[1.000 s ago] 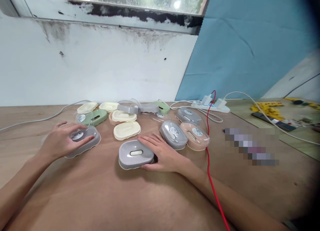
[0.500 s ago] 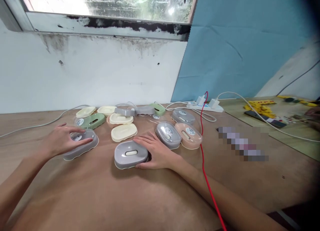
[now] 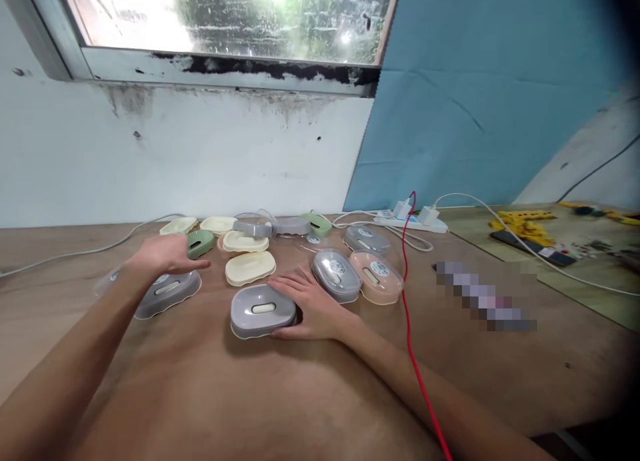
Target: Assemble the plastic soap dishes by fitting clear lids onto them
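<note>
Several oval plastic soap boxes lie on a wooden table (image 3: pixel 300 394). My right hand (image 3: pixel 310 304) lies flat, fingers spread, against the right side of a grey box (image 3: pixel 260 309) with a slot in its top. My left hand (image 3: pixel 163 254) hovers with fingers stretched out over a green box (image 3: pixel 201 243), just beyond a grey box with a clear lid (image 3: pixel 167 291). It holds nothing. Cream boxes (image 3: pixel 249 266) sit between my hands. A lidded grey box (image 3: pixel 336 274) and a pink box (image 3: pixel 376 277) lie right of my right hand.
A red cable (image 3: pixel 413 328) runs across the table beside my right forearm. A white power strip (image 3: pixel 413 220) with plugs and white cords lies at the back. Yellow items (image 3: pixel 525 224) sit far right. A white wall and window stand behind the table.
My left hand has lifted off the clear-lidded grey box and moved away from me, over the green box. My right hand has stayed by the slotted grey box. The camera tilted up a little.
</note>
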Demonstrator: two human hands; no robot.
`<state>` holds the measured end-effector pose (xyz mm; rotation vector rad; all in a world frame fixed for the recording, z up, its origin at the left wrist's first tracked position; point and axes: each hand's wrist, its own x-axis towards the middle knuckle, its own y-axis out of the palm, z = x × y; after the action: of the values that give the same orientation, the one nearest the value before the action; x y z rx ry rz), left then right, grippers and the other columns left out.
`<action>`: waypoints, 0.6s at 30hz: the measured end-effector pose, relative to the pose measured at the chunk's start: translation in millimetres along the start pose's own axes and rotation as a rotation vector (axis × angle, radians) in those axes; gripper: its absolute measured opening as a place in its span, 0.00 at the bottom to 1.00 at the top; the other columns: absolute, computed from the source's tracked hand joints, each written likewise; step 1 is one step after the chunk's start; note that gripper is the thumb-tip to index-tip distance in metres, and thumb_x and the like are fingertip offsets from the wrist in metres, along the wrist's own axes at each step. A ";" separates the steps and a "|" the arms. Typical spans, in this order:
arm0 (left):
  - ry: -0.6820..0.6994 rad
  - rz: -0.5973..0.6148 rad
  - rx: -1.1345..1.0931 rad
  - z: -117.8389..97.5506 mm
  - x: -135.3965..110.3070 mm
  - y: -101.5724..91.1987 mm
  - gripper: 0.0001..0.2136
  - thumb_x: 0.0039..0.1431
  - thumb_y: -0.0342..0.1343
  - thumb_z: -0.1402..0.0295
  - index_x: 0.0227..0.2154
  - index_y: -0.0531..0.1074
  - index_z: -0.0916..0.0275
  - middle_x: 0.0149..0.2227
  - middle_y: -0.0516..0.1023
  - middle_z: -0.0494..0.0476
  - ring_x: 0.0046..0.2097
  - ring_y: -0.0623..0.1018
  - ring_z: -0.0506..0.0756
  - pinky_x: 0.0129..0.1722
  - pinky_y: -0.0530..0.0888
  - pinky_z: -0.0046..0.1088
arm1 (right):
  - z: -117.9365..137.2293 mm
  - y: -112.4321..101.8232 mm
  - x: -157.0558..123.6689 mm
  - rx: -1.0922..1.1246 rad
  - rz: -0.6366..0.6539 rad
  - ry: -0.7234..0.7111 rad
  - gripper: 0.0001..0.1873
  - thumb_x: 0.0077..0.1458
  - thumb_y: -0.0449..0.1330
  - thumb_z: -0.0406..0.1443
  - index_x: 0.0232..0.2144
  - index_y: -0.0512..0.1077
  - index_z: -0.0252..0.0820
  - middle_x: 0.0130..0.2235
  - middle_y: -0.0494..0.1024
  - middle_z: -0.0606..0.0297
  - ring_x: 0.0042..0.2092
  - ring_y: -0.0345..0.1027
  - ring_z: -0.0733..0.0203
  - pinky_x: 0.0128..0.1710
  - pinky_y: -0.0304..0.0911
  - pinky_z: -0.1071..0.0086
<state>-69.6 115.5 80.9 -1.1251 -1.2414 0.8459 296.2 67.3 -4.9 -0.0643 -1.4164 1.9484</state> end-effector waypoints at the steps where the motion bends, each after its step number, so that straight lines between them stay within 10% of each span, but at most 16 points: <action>1: -0.013 0.032 0.023 -2.6 2.3 1.3 0.30 0.50 0.64 0.40 0.11 0.65 0.60 0.11 0.65 0.48 0.15 0.59 0.47 0.24 0.57 0.29 | 0.1 0.1 0.1 0.000 -0.004 0.000 0.52 0.50 0.73 0.56 0.70 0.61 0.46 0.67 0.70 0.49 0.69 0.62 0.39 0.73 0.34 0.37; 12: -0.122 0.332 0.174 -15.7 9.1 -15.2 0.20 0.50 0.64 0.49 0.19 0.70 0.61 0.22 0.78 0.57 0.25 0.73 0.54 0.29 0.64 0.30 | 6.3 -9.5 17.5 -0.097 0.036 0.092 0.48 0.46 0.74 0.55 0.64 0.67 0.45 0.62 0.76 0.51 0.68 0.63 0.37 0.73 0.34 0.35; 18: -0.159 0.410 0.179 -28.0 6.7 -27.2 0.21 0.50 0.63 0.48 0.17 0.64 0.58 0.22 0.75 0.57 0.27 0.75 0.58 0.28 0.64 0.30 | 48.5 -28.7 68.6 -0.419 0.417 0.370 0.47 0.40 0.77 0.55 0.56 0.72 0.36 0.47 0.84 0.44 0.53 0.77 0.33 0.70 0.36 0.30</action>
<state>-43.3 109.4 109.9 -1.2019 -1.0508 1.3509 239.1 71.0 63.0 -0.9288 -1.6141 1.7879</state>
